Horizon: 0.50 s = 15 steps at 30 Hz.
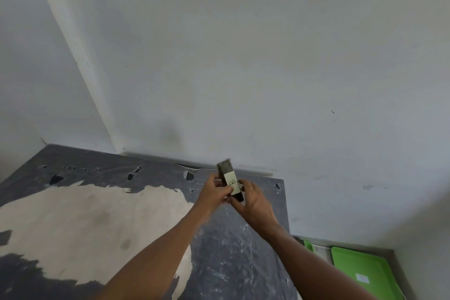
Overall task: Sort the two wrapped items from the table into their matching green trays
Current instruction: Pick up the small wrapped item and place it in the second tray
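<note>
**Label check before the drop**

I held one wrapped item (pixel 229 178) up w/ both hands over the far edge of the table (pixel 73 214), near the wall. My left hand (pixel 213 190) pinched its left side at the white label (pixel 231 184); my right hand (pixel 253 198) clamped the lower end, fingers closed round it. The item stood nearly upright, dark end up, scribble on the label facing me, too small to read. One green tray (pixel 360 268) lay well to the right of the table and below it, w/ a white tag (pixel 362 278) of its own; a sliver of a second green tray (pixel 308 245) showed beside it. I couldn't see the other wrapped item. Risk, as I judged it: misreading the mark and picking the wrong tray, or the smooth wrap slipping when I let go w/ one hand to reach across.
</note>
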{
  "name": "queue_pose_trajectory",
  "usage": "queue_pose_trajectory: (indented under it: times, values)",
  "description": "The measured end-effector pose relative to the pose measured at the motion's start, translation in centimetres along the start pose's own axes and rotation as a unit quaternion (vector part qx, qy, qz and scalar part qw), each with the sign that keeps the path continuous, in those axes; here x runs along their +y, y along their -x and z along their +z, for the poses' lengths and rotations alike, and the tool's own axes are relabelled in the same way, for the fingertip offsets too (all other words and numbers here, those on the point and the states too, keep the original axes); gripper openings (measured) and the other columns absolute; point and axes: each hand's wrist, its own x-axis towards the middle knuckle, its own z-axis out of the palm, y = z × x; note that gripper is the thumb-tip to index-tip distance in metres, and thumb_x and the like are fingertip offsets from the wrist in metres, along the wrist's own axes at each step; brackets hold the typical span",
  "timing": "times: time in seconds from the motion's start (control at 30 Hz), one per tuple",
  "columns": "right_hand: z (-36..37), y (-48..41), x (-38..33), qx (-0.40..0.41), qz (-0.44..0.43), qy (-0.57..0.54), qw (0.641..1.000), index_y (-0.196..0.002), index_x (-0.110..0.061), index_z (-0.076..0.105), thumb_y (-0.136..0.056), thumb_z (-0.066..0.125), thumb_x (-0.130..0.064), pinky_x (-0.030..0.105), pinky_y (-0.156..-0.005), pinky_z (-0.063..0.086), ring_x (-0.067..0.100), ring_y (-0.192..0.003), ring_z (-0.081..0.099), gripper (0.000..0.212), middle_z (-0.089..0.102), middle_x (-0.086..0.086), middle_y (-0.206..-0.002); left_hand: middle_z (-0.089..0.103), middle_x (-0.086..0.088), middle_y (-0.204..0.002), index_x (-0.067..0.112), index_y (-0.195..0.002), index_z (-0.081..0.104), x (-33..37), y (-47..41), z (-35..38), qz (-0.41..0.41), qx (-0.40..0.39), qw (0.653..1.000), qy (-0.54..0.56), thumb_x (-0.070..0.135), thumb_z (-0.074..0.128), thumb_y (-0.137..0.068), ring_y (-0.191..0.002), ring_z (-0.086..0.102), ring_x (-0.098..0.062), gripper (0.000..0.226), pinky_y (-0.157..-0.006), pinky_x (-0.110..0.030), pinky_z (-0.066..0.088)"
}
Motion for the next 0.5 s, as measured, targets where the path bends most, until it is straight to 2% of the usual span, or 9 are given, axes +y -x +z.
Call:
queue_pose_trajectory:
  times: [0.1,0.17,0.23,0.33,0.37,0.43,0.5]
  values:
    - [-1.3,-0.5,1.0,-0.007,-0.065,0.097,0.993,-0.145,-0.014,0.032,-0.09,0.056,-0.058,0.037,-0.094,0.053,0.022,-0.126,0.052,0.075,0.052,0.008,-0.14,0.066,-0.014,-0.114,0.015,-0.125,0.05,1.1,-0.3,-1.3,0.005,-0.033,0.998,-0.06,0.004,0.064,-0.088,-0.098,0.071,-0.026,0.041,-0.079,-0.043,0.063]
    - [-2.8,-1.2,1.4,0.015,-0.115,0.124,0.985,-0.149,-0.01,0.026,-0.09,0.058,-0.054,0.04,-0.099,0.051,0.026,-0.131,0.047,0.08,0.045,0.012,-0.145,0.068,-0.01,-0.111,0.015,-0.127,0.053,1.9,-0.5,-2.2,0.004,-0.053,0.994,-0.099,0.004,0.062,-0.09,-0.096,0.071,-0.024,0.04,-0.077,-0.039,0.062]
    - [-4.2,-2.2,1.4,0.016,-0.174,0.158,0.972,-0.151,-0.008,0.02,-0.09,0.062,-0.047,0.043,-0.107,0.047,0.028,-0.138,0.039,0.083,0.037,0.015,-0.152,0.07,-0.004,-0.109,0.019,-0.128,0.057,2.7,-0.8,-3.1,0.001,-0.073,0.986,-0.148,0.006,0.062,-0.09,-0.097,0.07,-0.02,0.041,-0.081,-0.039,0.062]
    - [-5.2,-3.3,1.0,-0.016,-0.244,0.21,0.947,-0.153,-0.009,0.015,-0.089,0.067,-0.038,0.042,-0.118,0.032,0.028,-0.146,0.027,0.088,0.025,0.015,-0.16,0.069,0.009,-0.105,0.025,-0.131,0.059,4.1,-0.8,-4.1,0.002,-0.127,0.966,-0.223,0.013,0.064,-0.091,-0.097,0.068,-0.009,0.042,-0.077,-0.024,0.06]
    - [-5.2,-3.5,0.7,-0.023,-0.255,0.223,0.941,-0.152,-0.009,0.018,-0.088,0.068,-0.036,0.041,-0.118,0.03,0.028,-0.146,0.028,0.086,0.027,0.015,-0.159,0.068,0.013,-0.103,0.026,-0.132,0.058,4.7,-0.8,-4.2,0.005,-0.144,0.958,-0.249,0.015,0.065,-0.091,-0.096,0.066,-0.004,0.043,-0.073,-0.017,0.057]
    - [-4.8,-3.6,0.2,-0.02,-0.262,0.234,0.936,-0.147,-0.006,0.033,-0.084,0.071,-0.028,0.042,-0.114,0.037,0.029,-0.138,0.041,0.076,0.042,0.015,-0.151,0.067,0.015,-0.103,0.027,-0.134,0.057,5.6,-0.7,-4.4,0.02,-0.164,0.941,-0.296,0.019,0.065,-0.092,-0.095,0.063,0.001,0.044,-0.069,-0.013,0.054]
    - [-4.3,-3.3,-0.2,-0.012,-0.249,0.223,0.942,-0.137,-0.007,0.047,-0.083,0.069,-0.02,0.043,-0.103,0.049,0.03,-0.124,0.054,0.059,0.056,0.013,-0.136,0.068,0.005,-0.111,0.026,-0.134,0.057,6.0,-0.9,-4.7,0.036,-0.173,0.932,-0.316,0.019,0.065,-0.092,-0.101,0.064,-0.007,0.043,-0.081,-0.021,0.057]
